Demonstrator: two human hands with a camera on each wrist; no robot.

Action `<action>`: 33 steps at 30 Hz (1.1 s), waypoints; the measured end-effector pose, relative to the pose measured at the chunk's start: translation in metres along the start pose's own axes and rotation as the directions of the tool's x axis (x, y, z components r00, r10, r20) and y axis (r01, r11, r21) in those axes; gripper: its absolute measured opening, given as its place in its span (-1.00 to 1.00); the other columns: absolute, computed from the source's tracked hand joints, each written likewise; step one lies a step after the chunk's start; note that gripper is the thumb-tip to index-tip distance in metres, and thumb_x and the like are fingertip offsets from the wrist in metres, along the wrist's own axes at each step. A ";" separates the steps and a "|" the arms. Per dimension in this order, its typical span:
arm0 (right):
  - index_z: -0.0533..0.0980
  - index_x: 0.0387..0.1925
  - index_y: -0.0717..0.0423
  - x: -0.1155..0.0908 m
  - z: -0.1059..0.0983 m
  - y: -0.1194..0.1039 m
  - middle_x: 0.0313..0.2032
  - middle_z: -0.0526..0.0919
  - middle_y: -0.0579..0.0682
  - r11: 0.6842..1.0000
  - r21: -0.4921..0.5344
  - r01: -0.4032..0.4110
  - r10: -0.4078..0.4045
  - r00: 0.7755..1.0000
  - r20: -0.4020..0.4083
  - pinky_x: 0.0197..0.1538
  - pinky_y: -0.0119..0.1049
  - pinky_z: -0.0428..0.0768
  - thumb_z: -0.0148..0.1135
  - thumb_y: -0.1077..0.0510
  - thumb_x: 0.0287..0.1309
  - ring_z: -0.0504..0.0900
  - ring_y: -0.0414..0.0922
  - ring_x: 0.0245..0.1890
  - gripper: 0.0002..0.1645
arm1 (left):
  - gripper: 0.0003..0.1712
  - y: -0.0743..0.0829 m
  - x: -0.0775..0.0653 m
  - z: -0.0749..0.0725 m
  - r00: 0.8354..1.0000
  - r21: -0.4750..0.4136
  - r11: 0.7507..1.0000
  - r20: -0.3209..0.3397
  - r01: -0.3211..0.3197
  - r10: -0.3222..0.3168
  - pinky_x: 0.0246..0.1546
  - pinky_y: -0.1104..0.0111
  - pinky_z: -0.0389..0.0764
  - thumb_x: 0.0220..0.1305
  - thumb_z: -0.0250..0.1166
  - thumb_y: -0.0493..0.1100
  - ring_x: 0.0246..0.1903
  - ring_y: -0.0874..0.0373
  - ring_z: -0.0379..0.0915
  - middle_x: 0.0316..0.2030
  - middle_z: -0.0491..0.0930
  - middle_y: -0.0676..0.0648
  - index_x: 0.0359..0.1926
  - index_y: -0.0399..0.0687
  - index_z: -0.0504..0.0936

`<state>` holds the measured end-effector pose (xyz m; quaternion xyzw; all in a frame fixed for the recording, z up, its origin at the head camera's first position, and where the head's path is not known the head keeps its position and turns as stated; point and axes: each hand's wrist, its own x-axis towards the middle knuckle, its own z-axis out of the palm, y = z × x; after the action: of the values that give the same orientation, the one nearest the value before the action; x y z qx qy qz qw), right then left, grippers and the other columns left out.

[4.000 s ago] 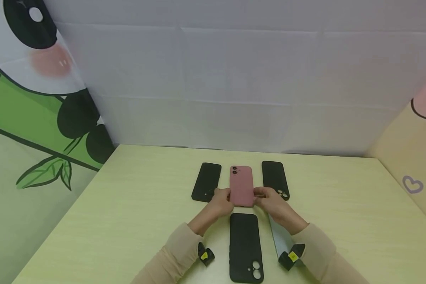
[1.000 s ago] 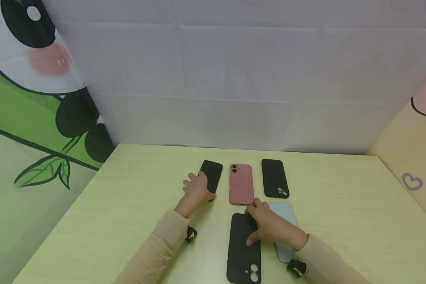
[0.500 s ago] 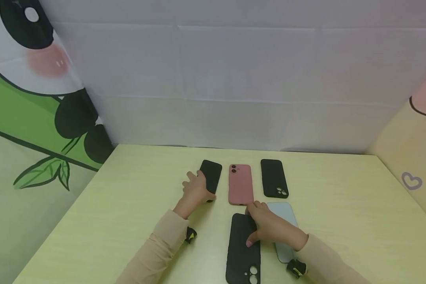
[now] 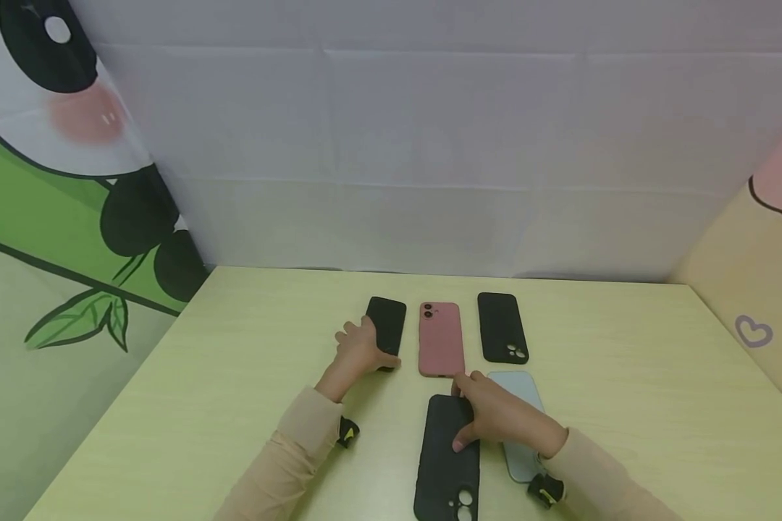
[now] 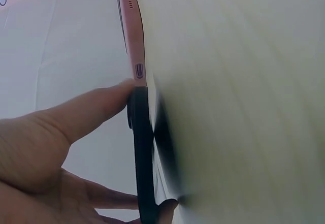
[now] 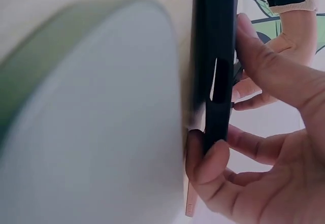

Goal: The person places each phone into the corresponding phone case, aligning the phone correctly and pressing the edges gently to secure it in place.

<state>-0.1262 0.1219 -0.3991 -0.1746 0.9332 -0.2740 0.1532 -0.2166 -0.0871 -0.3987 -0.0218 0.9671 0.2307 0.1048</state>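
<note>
My left hand (image 4: 357,351) pinches a black phone case (image 4: 391,318) at the back left. The left wrist view shows its thumb on the near end of that case (image 5: 143,153) and a fingertip curled round the far end, with a dark gap along the tabletop. Nearer me, my right hand (image 4: 492,412) grips the upper part of a larger black phone case (image 4: 444,463) with two round camera holes. In the right wrist view, fingertips hook round the end of that case (image 6: 223,36) and the thumb lies on its side. A pink phone-shaped piece (image 4: 441,340) lies between and behind the hands.
Another black phone case (image 4: 500,322) lies at the back right. A pale blue phone-shaped piece (image 4: 524,388) is partly under my right hand and wrist. All lie on a pale yellow table (image 4: 234,376) against a whitish wall sheet (image 4: 391,159).
Four seconds ago both hands held the pink piece's sides; they have let go. The left has gone to the back-left case, the right to the front case. Over the last second both hands barely moved.
</note>
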 end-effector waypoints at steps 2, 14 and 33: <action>0.39 -0.19 0.07 0.000 0.000 0.000 -0.22 0.45 0.01 1.000 0.009 0.000 0.000 1.000 -0.005 -0.18 -0.18 0.44 0.57 0.04 -0.43 0.42 -0.12 -0.25 -0.31 | 0.13 -0.001 0.000 0.000 1.000 -0.008 1.000 -0.004 -0.008 0.008 0.00 -0.06 0.38 -0.17 0.48 0.08 0.14 -0.35 0.09 0.13 0.17 -0.47 0.28 -0.38 0.08; 0.48 -0.17 0.12 -0.002 0.002 -0.002 -0.25 0.58 0.06 0.994 0.111 0.007 0.002 0.996 -0.086 -0.22 -0.21 0.48 0.46 0.18 -0.20 0.52 -0.09 -0.25 -0.52 | -0.45 -0.016 -0.002 -0.008 0.995 -0.046 0.994 -0.008 -0.102 0.102 -0.02 -0.03 0.41 0.31 0.06 -0.13 0.00 -0.37 0.31 0.01 0.32 -0.50 0.13 -0.53 0.24; 0.32 0.10 0.29 -0.017 0.016 -0.005 -0.05 0.49 0.20 0.818 0.573 -0.047 0.107 0.992 -0.071 -0.23 -0.29 0.48 0.32 0.23 -0.02 0.54 -0.11 -0.21 -0.37 | -0.60 -0.035 -0.010 -0.016 0.987 -0.213 0.965 0.023 -0.152 0.160 -0.30 0.25 0.53 0.36 -0.09 -0.27 -0.25 -0.07 0.48 -0.05 0.47 -0.40 0.07 -0.55 0.34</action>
<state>-0.1035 0.1175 -0.4056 -0.0689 0.8214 -0.5423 0.1625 -0.2067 -0.1258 -0.3977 0.0480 0.9337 0.3397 0.1027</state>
